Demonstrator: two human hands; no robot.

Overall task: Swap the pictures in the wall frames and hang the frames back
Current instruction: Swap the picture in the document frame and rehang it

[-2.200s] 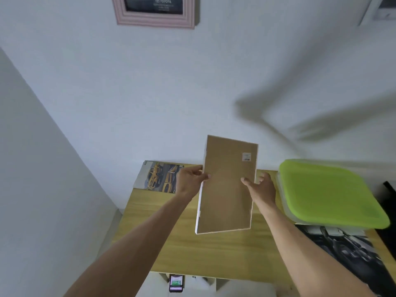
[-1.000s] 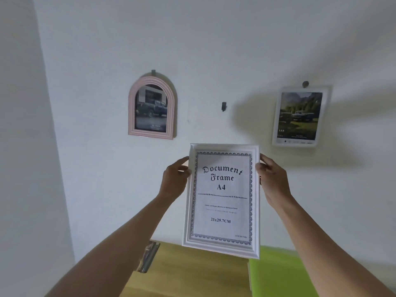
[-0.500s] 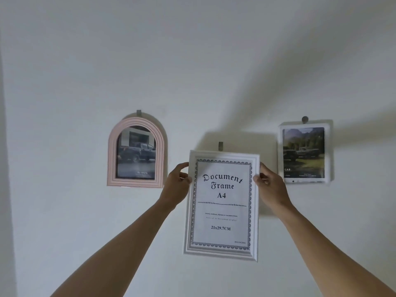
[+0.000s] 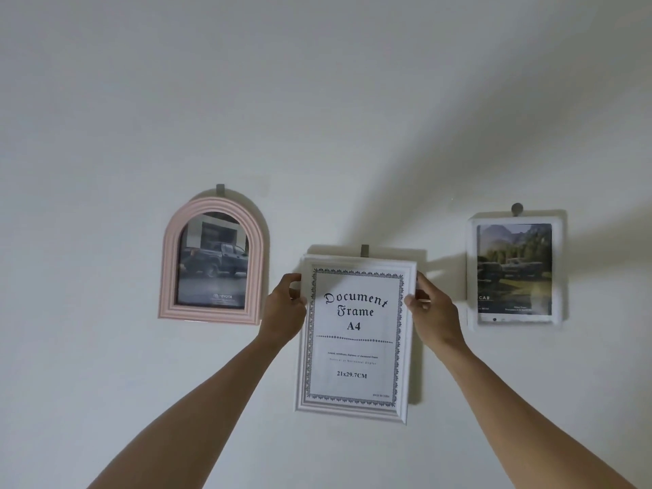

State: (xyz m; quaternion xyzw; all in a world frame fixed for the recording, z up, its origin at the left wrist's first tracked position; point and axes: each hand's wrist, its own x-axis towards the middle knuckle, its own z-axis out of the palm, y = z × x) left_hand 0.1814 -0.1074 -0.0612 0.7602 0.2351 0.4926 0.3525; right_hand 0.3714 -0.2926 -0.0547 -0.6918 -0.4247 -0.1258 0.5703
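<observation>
Two bare forearms reach up from the bottom edge. The left hand [image 4: 284, 308] grips the left edge of the white document frame [image 4: 354, 337] near its top, fingers curled round the moulding; the right hand [image 4: 432, 308] grips the right edge at the same height, thumb on the front. The frame is rectangular, upright, with stepped white moulding, and sits between the hands against the wall [image 4: 317, 100]. Its paper insert has an ornate dark border and reads "Document Frame A4", then a dotted line, small print too fine to read, "21x29.7CM" and "MADE IN CHINA". Its top edge lies just under a small grey wall hook [image 4: 364, 250]; whether it hangs on the hook I cannot tell.

On the wall to the left hangs a pink arched frame [image 4: 211, 259] with ridged moulding, showing a dark pickup truck and the word "TOYOTA". To the right hangs a white rectangular frame [image 4: 515, 271], slightly blurred, showing vehicles before mountains and the letters "CAR".
</observation>
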